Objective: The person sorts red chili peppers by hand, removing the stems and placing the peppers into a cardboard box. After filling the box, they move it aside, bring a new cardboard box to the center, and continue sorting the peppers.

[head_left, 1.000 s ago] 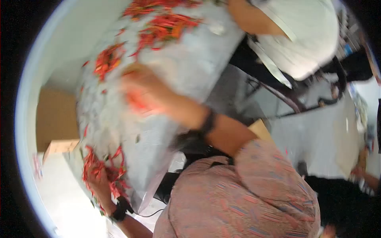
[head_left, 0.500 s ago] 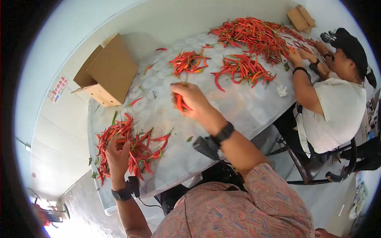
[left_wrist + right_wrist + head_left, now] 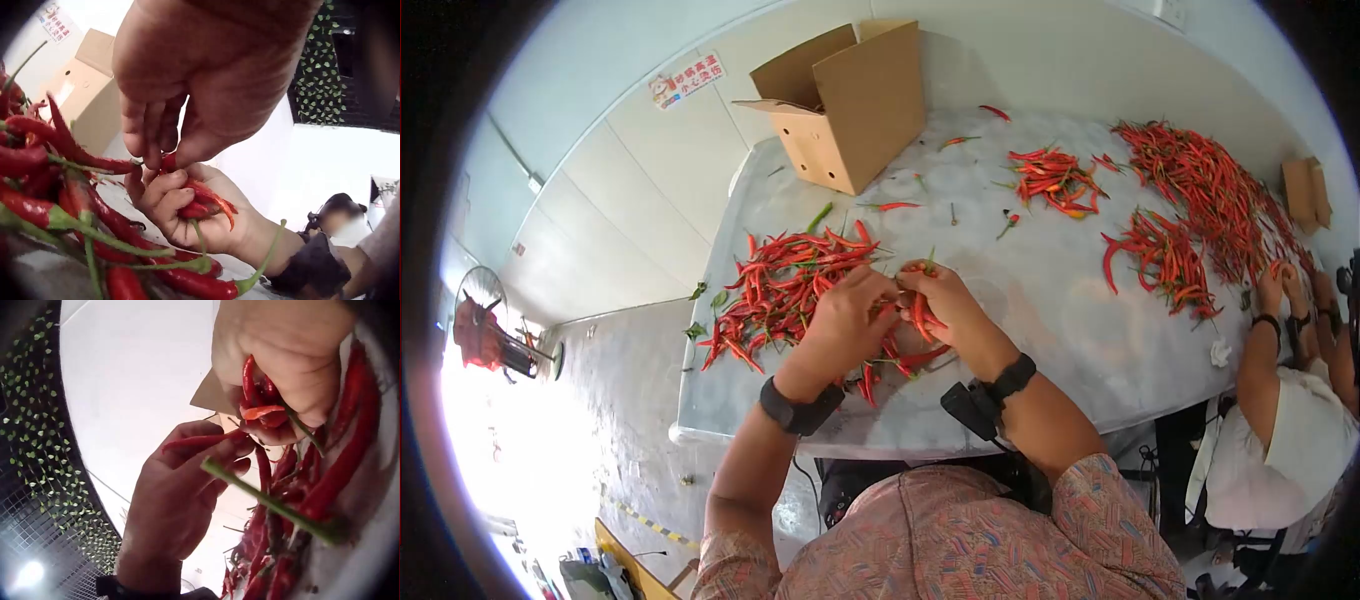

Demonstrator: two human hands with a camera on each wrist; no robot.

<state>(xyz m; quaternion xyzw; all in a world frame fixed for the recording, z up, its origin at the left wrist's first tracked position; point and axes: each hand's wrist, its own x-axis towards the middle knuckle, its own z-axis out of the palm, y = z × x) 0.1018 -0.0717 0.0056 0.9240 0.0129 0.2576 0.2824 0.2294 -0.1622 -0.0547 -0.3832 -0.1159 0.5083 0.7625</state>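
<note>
Both hands meet over the near edge of a pile of red chili peppers (image 3: 775,290) on the table. My left hand (image 3: 845,315) pinches one slender red chili (image 3: 197,443) between thumb and fingers, its end close to the right hand's fingertips. Several red chilies (image 3: 206,200) sit in the curled fingers of my right hand (image 3: 958,308), with tips sticking out of the fist in the right wrist view. Green stems (image 3: 269,500) and more chilies lie just under the hands.
An opened cardboard box (image 3: 870,110) stands at the back left of the table (image 3: 1040,350). Smaller chili heaps (image 3: 1055,182) and a large heap (image 3: 1200,180) spread to the right. A person in white (image 3: 1280,450) works at the right end. A crumpled white tissue (image 3: 1220,352) lies near them.
The head view has turned left. My right hand, holding chilies, has come from mid-table to beside the left hand, which has risen from the pile and now pinches a chili.
</note>
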